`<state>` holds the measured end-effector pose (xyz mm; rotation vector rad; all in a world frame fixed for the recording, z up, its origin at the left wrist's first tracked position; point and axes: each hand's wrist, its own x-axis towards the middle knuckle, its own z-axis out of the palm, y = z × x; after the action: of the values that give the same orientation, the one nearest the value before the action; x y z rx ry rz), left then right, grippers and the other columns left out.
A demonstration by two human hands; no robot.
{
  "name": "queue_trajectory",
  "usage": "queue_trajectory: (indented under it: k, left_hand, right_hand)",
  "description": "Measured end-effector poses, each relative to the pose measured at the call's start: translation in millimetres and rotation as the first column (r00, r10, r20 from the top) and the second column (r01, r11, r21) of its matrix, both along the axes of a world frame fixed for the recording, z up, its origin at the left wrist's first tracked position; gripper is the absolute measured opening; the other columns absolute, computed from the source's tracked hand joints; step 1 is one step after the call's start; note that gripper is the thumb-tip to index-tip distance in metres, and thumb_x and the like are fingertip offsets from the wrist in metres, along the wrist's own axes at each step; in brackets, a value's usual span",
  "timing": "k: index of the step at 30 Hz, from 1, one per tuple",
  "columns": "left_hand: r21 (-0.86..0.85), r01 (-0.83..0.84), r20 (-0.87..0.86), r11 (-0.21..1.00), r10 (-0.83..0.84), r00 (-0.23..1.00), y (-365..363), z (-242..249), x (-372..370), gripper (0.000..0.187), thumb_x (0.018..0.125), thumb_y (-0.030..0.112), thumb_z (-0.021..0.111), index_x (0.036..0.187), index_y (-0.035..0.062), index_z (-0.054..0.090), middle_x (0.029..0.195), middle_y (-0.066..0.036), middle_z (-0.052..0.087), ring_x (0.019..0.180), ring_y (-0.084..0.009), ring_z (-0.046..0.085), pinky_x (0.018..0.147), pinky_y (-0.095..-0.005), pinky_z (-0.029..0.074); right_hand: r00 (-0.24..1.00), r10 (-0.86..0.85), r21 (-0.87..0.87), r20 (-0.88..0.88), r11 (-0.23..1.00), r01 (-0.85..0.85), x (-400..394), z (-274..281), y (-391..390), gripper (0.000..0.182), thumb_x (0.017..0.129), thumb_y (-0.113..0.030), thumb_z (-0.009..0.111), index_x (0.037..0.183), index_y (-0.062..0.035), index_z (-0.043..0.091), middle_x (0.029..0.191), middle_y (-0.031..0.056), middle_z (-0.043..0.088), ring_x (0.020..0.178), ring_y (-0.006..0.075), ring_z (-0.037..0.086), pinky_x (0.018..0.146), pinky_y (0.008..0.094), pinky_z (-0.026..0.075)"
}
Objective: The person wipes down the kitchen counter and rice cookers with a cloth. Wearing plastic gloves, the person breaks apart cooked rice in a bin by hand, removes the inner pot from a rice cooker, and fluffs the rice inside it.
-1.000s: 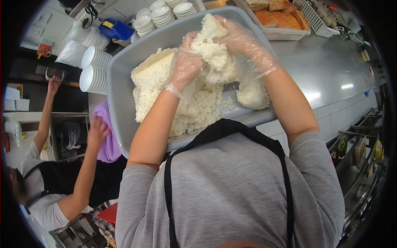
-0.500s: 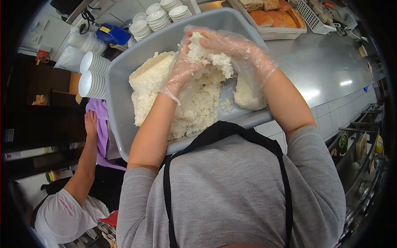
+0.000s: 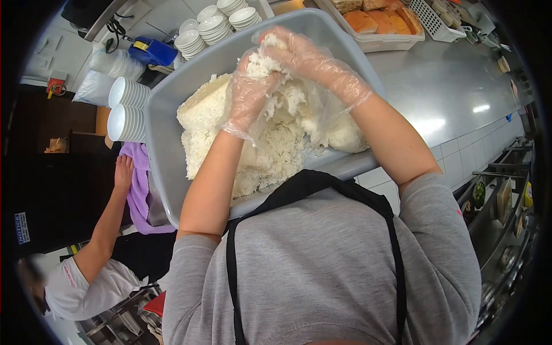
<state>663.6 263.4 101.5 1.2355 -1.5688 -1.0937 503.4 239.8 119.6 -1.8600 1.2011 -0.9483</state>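
Observation:
A big grey tub holds a mass of white cooked rice, with a block-shaped portion standing at its left side. My left hand, in a clear plastic glove, cups a clump of rice from the left. From the right, my gloved right hand curls its fingers over the same clump. Both hands are over the far part of the tub, and loose rice hangs below them. A rounded lump of rice lies at the tub's right side, partly behind the loose glove plastic.
Stacked white bowls stand left of the tub, and small white dishes behind it. A container of orange-topped food sits at the back right on the steel counter. At left, another person's hand rests on a purple cloth.
Both my hands have shifted slightly left and drawn closer around the rice clump. The other person's hand remains on the purple cloth, while their body has shifted a little.

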Motion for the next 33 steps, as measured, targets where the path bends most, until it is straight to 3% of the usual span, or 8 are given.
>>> queue_trajectory:
  k: [9, 12, 13, 14, 18, 22, 25, 33]
  left_hand:
    - [-0.087, -0.065, 0.178, 0.994, 0.079, 0.981, 27.2, 31.5, -3.7, 0.048, 0.078, 0.019, 0.073, 0.116, -0.0031, 0.054, 0.098, -0.012, 0.066, 0.086, -0.0204, 0.063, 0.075, -0.0308, 0.05]
    - [-0.625, 0.432, 0.765, 0.651, 0.4, 0.505, 20.1, 12.1, 6.8, 0.048, 0.078, 0.027, 0.073, 0.112, -0.0039, 0.057, 0.095, -0.017, 0.066, 0.085, -0.0244, 0.064, 0.072, -0.0357, 0.051]
    - [-0.149, 0.328, 0.866, 0.933, -0.037, 0.498, 18.4, 43.5, -6.0, 0.065, 0.076, 0.048, 0.065, 0.11, -0.0067, 0.057, 0.101, -0.021, 0.064, 0.091, -0.0294, 0.062, 0.08, -0.0374, 0.048]
    - [0.402, 0.217, 0.709, 0.889, -0.453, 0.54, 18.3, 67.8, -19.4, 0.086, 0.074, 0.07, 0.058, 0.107, -0.0095, 0.057, 0.106, -0.025, 0.061, 0.098, -0.0345, 0.06, 0.088, -0.0391, 0.045]
    - [0.166, 0.543, 0.946, 0.823, -0.289, 0.149, 25.0, 36.5, -35.3, 0.079, 0.064, 0.051, 0.077, 0.121, 0.0024, 0.052, 0.119, -0.021, 0.055, 0.109, -0.0333, 0.053, 0.097, -0.0391, 0.041]
    - [-0.145, 0.721, 0.979, 0.678, -0.008, 0.204, 19.0, -5.5, -51.3, 0.075, 0.076, 0.033, 0.069, 0.137, 0.0047, 0.036, 0.142, -0.017, 0.038, 0.122, -0.0376, 0.045, 0.1, -0.0379, 0.04]
    - [0.028, 0.651, 0.998, 0.758, -0.057, 0.024, 19.6, -12.7, -81.9, 0.061, 0.081, 0.021, 0.06, 0.136, 0.0049, 0.04, 0.139, -0.019, 0.041, 0.123, -0.0361, 0.046, 0.099, -0.0385, 0.041]
    - [0.188, 0.481, 0.95, 0.856, -0.282, 0.132, -26.9, -27.2, -105.9, 0.054, 0.074, 0.023, 0.065, 0.123, 0.0025, 0.053, 0.122, -0.021, 0.056, 0.114, -0.0321, 0.054, 0.095, -0.0391, 0.043]
  right_hand:
    - [0.967, -0.249, -0.049, -0.053, 0.968, 0.247, -23.0, 32.2, 6.0, 0.061, 0.081, -0.055, 0.061, 0.121, -0.0095, 0.055, 0.108, 0.0081, 0.063, 0.104, 0.0206, 0.056, 0.093, 0.0337, 0.041]
    - [0.948, -0.296, 0.061, -0.115, 0.951, 0.304, -36.0, 11.0, -17.4, 0.064, 0.078, -0.052, 0.066, 0.125, -0.0105, 0.051, 0.111, 0.0087, 0.061, 0.108, 0.0211, 0.055, 0.096, 0.0343, 0.04]
    - [0.947, -0.3, 0.061, -0.113, 0.949, 0.308, -39.6, 4.7, -19.7, 0.064, 0.078, -0.052, 0.066, 0.125, -0.0105, 0.051, 0.111, 0.0087, 0.061, 0.108, 0.0211, 0.055, 0.096, 0.0343, 0.04]
    - [0.954, -0.264, 0.042, -0.141, 0.961, 0.273, -42.9, -0.2, -21.2, 0.071, 0.073, -0.051, 0.069, 0.13, -0.0132, 0.048, 0.12, 0.0113, 0.057, 0.115, 0.0242, 0.052, 0.099, 0.036, 0.038]
    - [0.967, -0.189, 0.034, -0.173, 0.98, 0.198, -57.4, -10.6, -28.4, 0.082, 0.069, -0.042, 0.075, 0.139, -0.0174, 0.039, 0.131, 0.0149, 0.051, 0.122, 0.0273, 0.048, 0.102, 0.0372, 0.037]
    - [0.923, -0.361, -0.074, -0.133, 0.932, 0.354, -55.3, -0.2, -24.0, 0.073, 0.073, -0.039, 0.072, 0.136, -0.0165, 0.041, 0.129, 0.0145, 0.052, 0.121, 0.0269, 0.049, 0.102, 0.0366, 0.038]
    - [0.893, -0.408, -0.084, -0.188, 0.913, 0.399, -48.9, 7.5, -18.0, 0.063, 0.079, -0.038, 0.068, 0.134, -0.0169, 0.044, 0.125, 0.0131, 0.055, 0.118, 0.027, 0.051, 0.099, 0.0367, 0.04]
    - [0.926, -0.343, -0.026, -0.159, 0.939, 0.343, -52.5, 9.6, -20.1, 0.059, 0.082, -0.05, 0.061, 0.128, -0.0144, 0.051, 0.122, 0.0088, 0.058, 0.106, 0.0246, 0.058, 0.091, 0.0363, 0.044]
